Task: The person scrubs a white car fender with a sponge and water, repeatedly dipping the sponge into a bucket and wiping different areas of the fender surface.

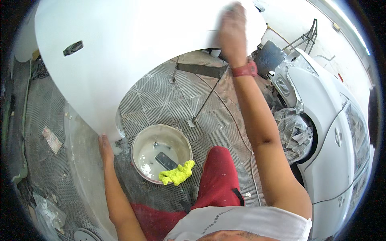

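Observation:
A large white car fender panel (116,36) with a curved wheel-arch cutout and a small slot spans the upper left. At its lower tip, my left hand (105,149) grips the edge. My right hand (234,34), with a red watch (244,70) at the wrist, lies on the panel's far right part, blurred by motion. Its fingers are close together over something dark and flat, mostly hidden beneath them. Below the arch stands a bucket (138,134) of cloudy water. A dark rectangular block (166,160) rests inside it, and a yellow-green cloth (177,173) hangs over its rim.
Beneath the panel, a metal stand (201,70) has thin legs on the patterned floor (148,96). A hose (237,128) runs along the floor to the right. A white car (321,160) with plastic-covered parts is at the right, beside a dark blue-grey bin (270,58).

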`<state>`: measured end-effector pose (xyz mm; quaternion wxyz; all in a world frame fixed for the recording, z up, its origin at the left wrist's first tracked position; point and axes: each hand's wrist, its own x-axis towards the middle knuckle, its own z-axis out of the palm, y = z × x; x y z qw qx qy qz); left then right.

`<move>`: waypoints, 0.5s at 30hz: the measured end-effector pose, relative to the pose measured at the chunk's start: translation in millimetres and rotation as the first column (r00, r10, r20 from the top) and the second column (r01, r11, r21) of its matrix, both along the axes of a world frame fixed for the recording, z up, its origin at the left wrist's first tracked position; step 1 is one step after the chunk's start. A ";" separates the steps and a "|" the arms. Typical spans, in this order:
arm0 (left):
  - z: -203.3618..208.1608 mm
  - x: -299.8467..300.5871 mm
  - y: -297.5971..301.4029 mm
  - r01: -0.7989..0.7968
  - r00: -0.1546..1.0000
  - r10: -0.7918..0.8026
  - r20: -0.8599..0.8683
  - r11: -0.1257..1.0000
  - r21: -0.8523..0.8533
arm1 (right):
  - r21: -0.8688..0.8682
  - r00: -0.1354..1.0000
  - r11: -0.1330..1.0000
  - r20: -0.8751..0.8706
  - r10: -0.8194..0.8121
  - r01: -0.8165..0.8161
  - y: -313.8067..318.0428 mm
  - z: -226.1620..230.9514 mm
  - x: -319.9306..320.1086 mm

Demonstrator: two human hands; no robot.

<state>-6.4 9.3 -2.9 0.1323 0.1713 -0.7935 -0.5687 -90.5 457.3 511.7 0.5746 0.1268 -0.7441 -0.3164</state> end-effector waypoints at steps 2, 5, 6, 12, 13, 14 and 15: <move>2.7 9.0 -4.5 -0.005 0.999 0.006 -0.035 0.999 0.043 | -0.451 0.771 0.728 0.123 0.624 -0.517 -27.3 -7.3 7.4; 12.6 8.8 -12.9 -0.001 1.000 0.002 -0.011 0.997 0.082 | -0.502 0.731 0.735 0.260 0.631 -0.456 11.6 3.0 2.1; 12.4 11.9 -11.2 0.020 1.000 -0.019 -0.015 0.999 0.047 | -0.526 0.740 0.721 0.230 0.632 -0.452 41.6 11.5 -3.6; 7.4 7.6 -1.8 0.010 0.999 -0.007 0.042 0.997 -0.077 | -0.851 0.898 0.488 0.049 0.438 -0.192 164.5 64.7 -67.2; 6.5 6.8 1.5 0.014 0.999 -0.013 0.048 1.000 -0.014 | -0.810 0.925 0.555 0.044 0.379 -0.189 156.0 66.8 -74.7; 6.9 6.2 1.0 0.018 1.000 -0.019 0.022 0.999 0.048 | -0.644 0.959 0.740 0.035 0.282 -0.195 136.8 70.3 -74.8; 7.8 5.3 -0.6 -0.002 1.000 0.001 0.024 1.000 0.022 | -0.349 0.985 0.922 -0.025 0.170 -0.168 99.9 75.0 -76.8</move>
